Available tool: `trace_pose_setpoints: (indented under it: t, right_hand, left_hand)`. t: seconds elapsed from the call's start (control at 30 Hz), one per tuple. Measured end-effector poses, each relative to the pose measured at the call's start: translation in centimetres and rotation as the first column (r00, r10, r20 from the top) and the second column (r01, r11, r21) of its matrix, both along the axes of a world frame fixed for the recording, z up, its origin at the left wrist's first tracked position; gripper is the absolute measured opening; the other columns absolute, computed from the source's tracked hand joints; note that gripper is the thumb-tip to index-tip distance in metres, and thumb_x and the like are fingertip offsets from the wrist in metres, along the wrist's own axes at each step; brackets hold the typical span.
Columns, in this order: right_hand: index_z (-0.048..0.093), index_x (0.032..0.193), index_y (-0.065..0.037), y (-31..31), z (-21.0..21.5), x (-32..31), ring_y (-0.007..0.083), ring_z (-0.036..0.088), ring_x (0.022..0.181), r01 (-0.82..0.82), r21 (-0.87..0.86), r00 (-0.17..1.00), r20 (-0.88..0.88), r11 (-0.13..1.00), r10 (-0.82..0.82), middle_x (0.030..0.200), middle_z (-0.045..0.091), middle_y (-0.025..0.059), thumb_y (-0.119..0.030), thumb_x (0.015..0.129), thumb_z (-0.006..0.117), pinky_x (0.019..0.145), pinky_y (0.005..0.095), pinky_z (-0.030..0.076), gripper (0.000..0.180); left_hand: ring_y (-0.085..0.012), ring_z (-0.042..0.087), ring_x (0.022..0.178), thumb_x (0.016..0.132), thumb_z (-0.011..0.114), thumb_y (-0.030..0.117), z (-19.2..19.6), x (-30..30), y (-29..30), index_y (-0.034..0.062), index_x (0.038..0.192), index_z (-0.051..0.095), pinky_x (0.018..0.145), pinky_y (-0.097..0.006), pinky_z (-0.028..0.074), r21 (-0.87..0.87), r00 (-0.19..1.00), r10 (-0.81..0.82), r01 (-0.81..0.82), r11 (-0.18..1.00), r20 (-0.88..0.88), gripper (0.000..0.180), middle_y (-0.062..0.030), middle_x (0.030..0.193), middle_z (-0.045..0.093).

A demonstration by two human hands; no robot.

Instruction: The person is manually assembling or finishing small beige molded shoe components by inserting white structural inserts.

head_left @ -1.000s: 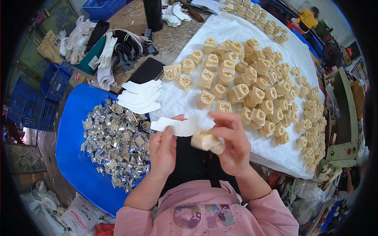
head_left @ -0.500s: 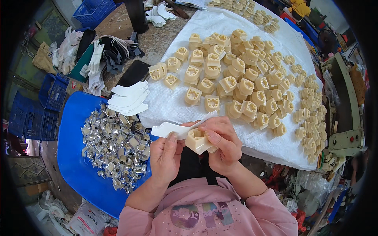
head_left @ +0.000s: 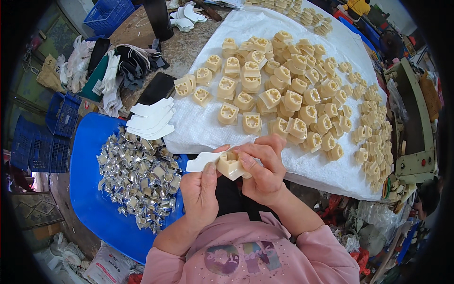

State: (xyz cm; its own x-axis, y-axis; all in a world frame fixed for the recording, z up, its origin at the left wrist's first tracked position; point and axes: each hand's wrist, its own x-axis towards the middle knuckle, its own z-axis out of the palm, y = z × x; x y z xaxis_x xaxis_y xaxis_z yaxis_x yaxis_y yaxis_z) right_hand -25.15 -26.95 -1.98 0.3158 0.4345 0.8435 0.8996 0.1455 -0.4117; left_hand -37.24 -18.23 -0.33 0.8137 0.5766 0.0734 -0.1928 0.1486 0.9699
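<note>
Over my lap, my left hand [head_left: 200, 195] pinches a white curved strip [head_left: 198, 162] between thumb and fingers. My right hand [head_left: 266, 171] grips a cream-coloured moulded piece [head_left: 230, 166], hollow and rounded with a flat bottom edge. The strip runs behind the piece, against its far side, and its right part is mostly hidden by my right fingers. My left thumb tip lies at the piece's left edge. A stack of similar white strips [head_left: 150, 118] overlaps the tub's rim and the table at the left.
Many similar cream pieces [head_left: 251, 123] are heaped on a white woven sheet [head_left: 191, 137] ahead of me. A blue tub [head_left: 87, 189] at the left holds small shiny wrapped pieces [head_left: 137, 180]. A dark cylinder [head_left: 159, 21], cloths and blue crates [head_left: 45, 146] stand farther left; a grey-green machine frame [head_left: 414, 123] is at right.
My left hand has moved slightly right, bringing its thumb against the moulded piece. The strip has slid rightward and now lies closer around the far side. The whole view has shifted a little.
</note>
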Motion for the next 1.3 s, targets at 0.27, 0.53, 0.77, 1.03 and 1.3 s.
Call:
trace_pose_setpoints:
  t: [0.27, 0.53, 0.77, 1.03, 1.3]
  right_hand:
    - [0.061, 0.092, -0.009, 0.0, 0.0, 0.4, 0.0215, 0.047, 0.078, 0.069, -0.061, 0.997, 0.028, 0.996, -0.068, 0.093, 0.064, 0.0011, -0.004, 0.059, 0.068, 0.076, 0.0411, 0.027, 0.034]
    - [0.059, 0.079, -0.010, -0.8, 3.3, -0.3, 0.0204, 0.048, 0.081, 0.145, -0.482, 0.986, 0.146, 0.864, -0.084, 0.077, 0.047, 0.0001, -0.005, 0.058, 0.064, 0.076, 0.0446, 0.025, 0.023]
    - [0.057, 0.079, -0.006, -0.7, 3.3, 0.1, 0.0235, 0.045, 0.078, 0.075, -0.589, 0.993, 0.118, 0.805, -0.006, 0.078, 0.043, 0.0051, -0.003, 0.056, 0.062, 0.075, 0.0422, 0.025, 0.024]
    - [0.057, 0.079, -0.009, -0.9, 1.3, 1.6, 0.0229, 0.046, 0.081, 0.043, -0.468, 0.998, 0.051, 0.883, -0.021, 0.078, 0.045, 0.0037, 0.000, 0.059, 0.062, 0.077, 0.0423, 0.026, 0.022]
    - [0.058, 0.087, -0.006, -1.8, 1.4, 1.7, 0.0226, 0.047, 0.084, -0.248, -0.394, 0.948, -0.286, 0.885, 0.138, 0.082, 0.048, 0.0042, 0.008, 0.059, 0.060, 0.081, 0.0391, 0.026, 0.031]
  left_hand:
    - [-0.0161, 0.064, 0.088, 0.099, 0.041, 0.016, 0.0, 0.8, 0.9, -0.0085, 0.120, 0.053, 0.081, -0.028, 0.050, 0.223, 0.981, 0.195, -0.195, 0.955, 0.021, 0.035, -0.0149, 0.099, 0.066]
    - [-0.0119, 0.061, 0.070, 0.095, 0.050, 0.010, -1.0, 0.0, 1.5, -0.0048, 0.105, 0.064, 0.063, -0.026, 0.048, 0.483, 0.964, 0.207, -0.104, 0.869, -0.165, 0.023, -0.0113, 0.081, 0.067]
    - [-0.0191, 0.060, 0.064, 0.092, 0.052, 0.006, -1.4, 0.5, 0.9, -0.0039, 0.111, 0.061, 0.059, -0.029, 0.047, 0.588, 0.971, 0.198, -0.084, 0.804, -0.132, 0.023, -0.0129, 0.079, 0.064]
    - [-0.0248, 0.062, 0.082, 0.089, 0.054, -0.001, -0.5, 0.7, 0.0, -0.0065, 0.119, 0.054, 0.071, -0.031, 0.051, 0.615, 0.972, 0.146, -0.003, 0.788, -0.183, 0.031, -0.0196, 0.101, 0.062]
    - [-0.0159, 0.059, 0.085, 0.084, 0.065, 0.004, -4.1, 1.0, 2.1, 0.0003, 0.106, 0.064, 0.073, -0.025, 0.048, 0.354, 0.987, 0.046, -0.098, 0.930, 0.153, 0.022, -0.0126, 0.103, 0.060]
